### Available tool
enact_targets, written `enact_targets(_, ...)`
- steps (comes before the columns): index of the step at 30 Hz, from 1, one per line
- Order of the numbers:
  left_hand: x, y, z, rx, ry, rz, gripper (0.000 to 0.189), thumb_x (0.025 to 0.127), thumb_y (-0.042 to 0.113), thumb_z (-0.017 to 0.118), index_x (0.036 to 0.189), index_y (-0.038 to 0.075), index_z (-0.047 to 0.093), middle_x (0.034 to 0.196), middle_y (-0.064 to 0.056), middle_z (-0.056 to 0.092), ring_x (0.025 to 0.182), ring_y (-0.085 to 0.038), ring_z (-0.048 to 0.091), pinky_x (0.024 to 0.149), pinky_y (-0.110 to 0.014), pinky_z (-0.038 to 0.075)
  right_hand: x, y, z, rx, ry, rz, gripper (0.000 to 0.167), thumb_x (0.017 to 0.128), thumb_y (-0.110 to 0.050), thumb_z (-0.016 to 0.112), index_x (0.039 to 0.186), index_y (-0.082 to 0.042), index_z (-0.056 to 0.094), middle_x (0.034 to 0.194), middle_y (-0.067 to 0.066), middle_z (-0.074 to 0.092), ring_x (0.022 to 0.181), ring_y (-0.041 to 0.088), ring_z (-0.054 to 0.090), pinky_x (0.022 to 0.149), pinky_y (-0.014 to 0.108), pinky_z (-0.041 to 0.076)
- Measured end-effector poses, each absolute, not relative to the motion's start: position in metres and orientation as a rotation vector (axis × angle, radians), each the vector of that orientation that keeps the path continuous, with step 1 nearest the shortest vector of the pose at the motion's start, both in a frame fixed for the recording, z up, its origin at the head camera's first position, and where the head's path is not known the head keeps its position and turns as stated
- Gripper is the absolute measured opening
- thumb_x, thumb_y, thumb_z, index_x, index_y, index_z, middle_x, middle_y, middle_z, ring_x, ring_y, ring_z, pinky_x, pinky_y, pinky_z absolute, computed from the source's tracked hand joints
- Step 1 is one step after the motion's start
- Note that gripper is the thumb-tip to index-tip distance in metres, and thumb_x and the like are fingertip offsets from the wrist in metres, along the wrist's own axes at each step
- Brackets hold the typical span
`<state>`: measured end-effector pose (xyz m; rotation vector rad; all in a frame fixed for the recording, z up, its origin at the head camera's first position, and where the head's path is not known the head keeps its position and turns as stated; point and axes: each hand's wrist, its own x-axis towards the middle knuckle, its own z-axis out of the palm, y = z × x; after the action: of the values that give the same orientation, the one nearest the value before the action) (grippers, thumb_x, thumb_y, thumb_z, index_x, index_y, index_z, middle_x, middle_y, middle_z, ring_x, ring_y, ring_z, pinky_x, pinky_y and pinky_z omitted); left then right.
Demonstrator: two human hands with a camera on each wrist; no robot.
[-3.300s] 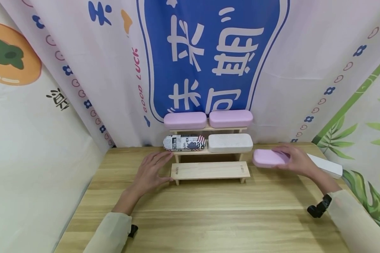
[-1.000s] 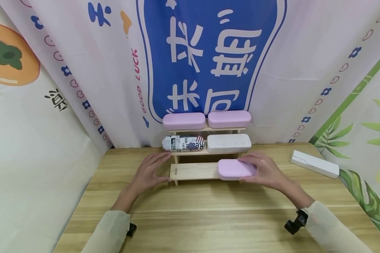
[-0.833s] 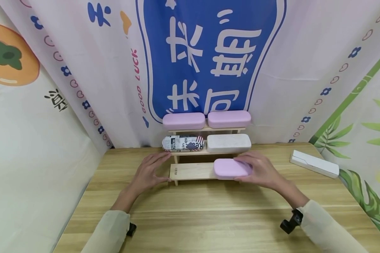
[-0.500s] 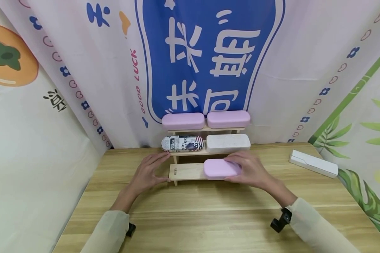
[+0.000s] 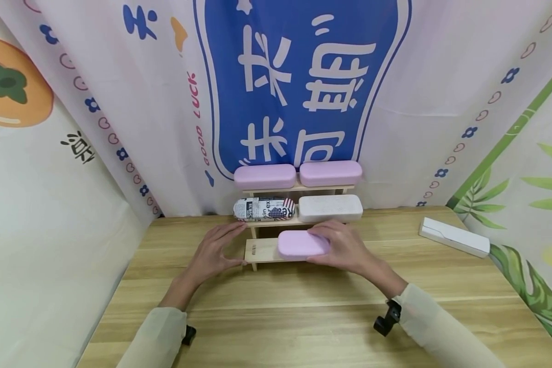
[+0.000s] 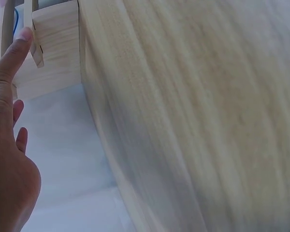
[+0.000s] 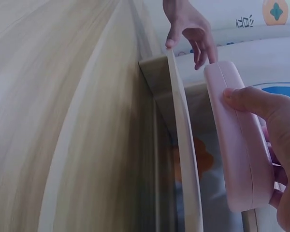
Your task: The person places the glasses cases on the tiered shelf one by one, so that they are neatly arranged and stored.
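A lilac glasses case is gripped at its right end by my right hand, over the lowest step of a three-step wooden rack. In the right wrist view, a gap shows between the case and the step's board, with my thumb on the case's near side. My left hand is at the rack's left end, thumb at the lowest step's corner and fingertips by the middle step. The left wrist view shows a fingertip of this hand on the rack's wood.
Two lilac cases stand on the top step. A newspaper-print case and a white case fill the middle step. A white box lies on the table at right, and a printed curtain hangs behind.
My right hand has carried the lilac case leftward, from beside the rack to over the lowest step and further along it. The left hand has stayed at the rack's left end.
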<state>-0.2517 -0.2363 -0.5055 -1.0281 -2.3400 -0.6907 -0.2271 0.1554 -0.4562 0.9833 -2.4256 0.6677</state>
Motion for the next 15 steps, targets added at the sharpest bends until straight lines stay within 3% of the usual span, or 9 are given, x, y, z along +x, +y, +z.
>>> enact_targets(6,-0.249,-0.235,-0.502,-1.009,-2.389,-0.698,0.11,0.056,0.027,0.107,0.151,0.008,0.057,0.156,-0.01,0.056,0.137,-0.037,0.055,0.117,-0.063,0.04,-0.231,0.14,-0.464,1.002,-2.422,0.677,0.066,0.069,-0.05,0.097,0.118,-0.009,0.08,0.117,0.006,0.078,0.11,0.023,0.071,0.089,0.04,0.062)
enact_targets(15,-0.246,-0.232,-0.503,-1.004,-2.39,-0.741,0.108,0.056,0.017,0.106,0.151,0.003,0.055,0.156,-0.014,0.054,0.138,-0.04,0.052,0.115,-0.069,0.04,-0.233,0.117,-0.468,0.987,-2.407,0.679,0.065,0.07,-0.049,0.096,0.118,-0.009,0.08,0.116,0.007,0.078,0.109,0.025,0.072,0.088,0.04,0.063)
